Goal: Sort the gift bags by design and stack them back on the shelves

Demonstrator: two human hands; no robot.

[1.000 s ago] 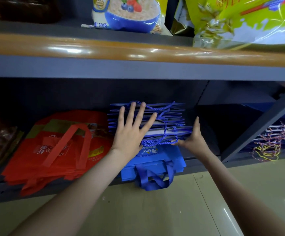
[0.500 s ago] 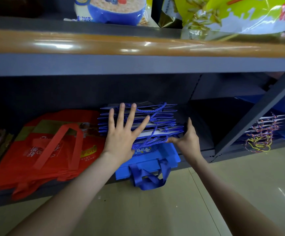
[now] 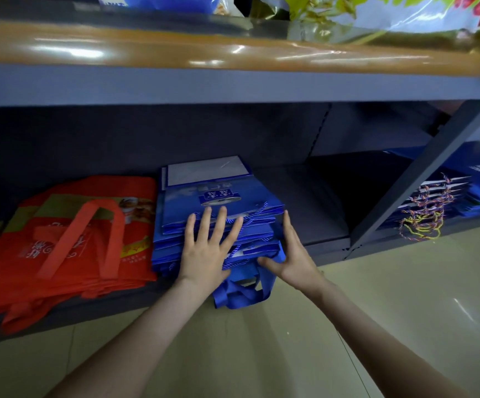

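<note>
Probably a shop: metal shelving holds packaged food above the fingers, stacked red bags to their left, blue bags far right.

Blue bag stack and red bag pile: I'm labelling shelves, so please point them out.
blue bag stack (image 3: 184,209): head view, top bag's printed blue face.
red bag pile (image 3: 68,242): head view, top bag's handle strap.
</note>
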